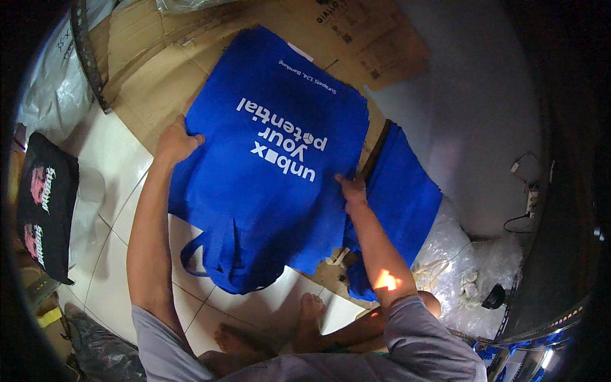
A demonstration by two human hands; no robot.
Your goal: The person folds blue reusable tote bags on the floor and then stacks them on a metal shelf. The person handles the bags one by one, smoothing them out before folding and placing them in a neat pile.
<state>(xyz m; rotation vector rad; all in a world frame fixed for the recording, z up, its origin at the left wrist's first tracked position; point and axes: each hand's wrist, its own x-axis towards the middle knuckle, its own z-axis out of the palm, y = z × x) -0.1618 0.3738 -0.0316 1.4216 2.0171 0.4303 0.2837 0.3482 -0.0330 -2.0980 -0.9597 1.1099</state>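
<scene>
Blue fabric tote bag (254,184) over cardboard (143,83), long axis running near to far, handles (228,258) at the near end, between left hand (175,142) and right hand (352,191), whose fingers grasp opposite side edges.

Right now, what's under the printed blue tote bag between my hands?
Past the upper edge of the blue tote bag, cardboard shows; near its lower edge, white floor tiles show. What lies directly beneath its middle is covered.
</scene>
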